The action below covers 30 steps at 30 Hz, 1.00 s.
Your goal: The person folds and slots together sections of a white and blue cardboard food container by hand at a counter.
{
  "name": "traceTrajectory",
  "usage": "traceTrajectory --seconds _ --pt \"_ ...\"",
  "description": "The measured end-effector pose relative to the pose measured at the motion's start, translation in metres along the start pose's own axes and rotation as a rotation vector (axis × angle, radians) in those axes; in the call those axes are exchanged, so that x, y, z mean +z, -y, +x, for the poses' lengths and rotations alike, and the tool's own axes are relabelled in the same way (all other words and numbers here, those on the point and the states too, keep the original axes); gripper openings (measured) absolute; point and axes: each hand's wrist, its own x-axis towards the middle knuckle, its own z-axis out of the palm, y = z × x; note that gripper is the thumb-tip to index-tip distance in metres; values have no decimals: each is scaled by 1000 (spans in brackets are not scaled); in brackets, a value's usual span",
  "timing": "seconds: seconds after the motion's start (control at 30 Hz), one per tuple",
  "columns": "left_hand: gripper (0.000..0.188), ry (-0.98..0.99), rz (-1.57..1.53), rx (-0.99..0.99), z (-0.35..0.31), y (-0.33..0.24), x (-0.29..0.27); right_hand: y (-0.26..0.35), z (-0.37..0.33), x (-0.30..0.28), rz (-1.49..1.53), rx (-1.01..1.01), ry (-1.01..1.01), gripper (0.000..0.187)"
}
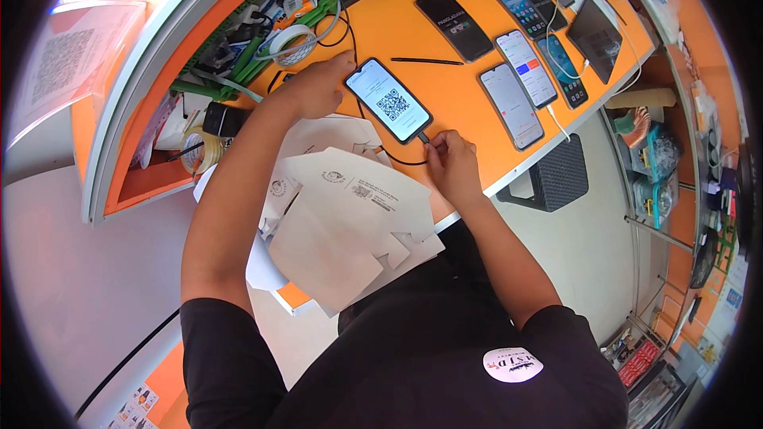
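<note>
A smartphone [391, 100] lies tilted on the orange table, its lit screen showing a square code. My left hand [311, 89] is closed at its upper left edge, with some of the fingers hidden. At the phone's lower end, a black charging cable [408, 163] meets the phone at its plug. My right hand [453, 163] pinches that plug between thumb and fingers. Just below the phone, flattened white cardboard boxes [342, 218] are stacked over the table's front edge. A thin black pen-like stick [427, 61] rests beyond the phone.
Several other phones lie to the right, including a dark-screened one [454, 25] and a lit one [511, 105]. A green basket [238, 71] crammed with tools and a tape roll [292, 45] fills the left. A black stool [560, 175] stands under the table's right edge. White cables cross the far right.
</note>
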Motion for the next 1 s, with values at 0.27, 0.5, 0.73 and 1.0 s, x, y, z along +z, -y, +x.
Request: traceTrajectory --seconds 0.27,0.5,0.73,1.0 --pt "39 -193 -423 222 -158 -44 -28 20 -66 -39 337 46 -184 14" --pt "76 9 41 329 -290 -98 90 56 -148 -42 154 126 383 30" --pt "25 -149 -122 -158 -281 -104 175 63 -154 -7 633 249 377 39" --pt "22 -305 -616 -173 -290 -83 167 100 -146 -15 235 -262 287 31"
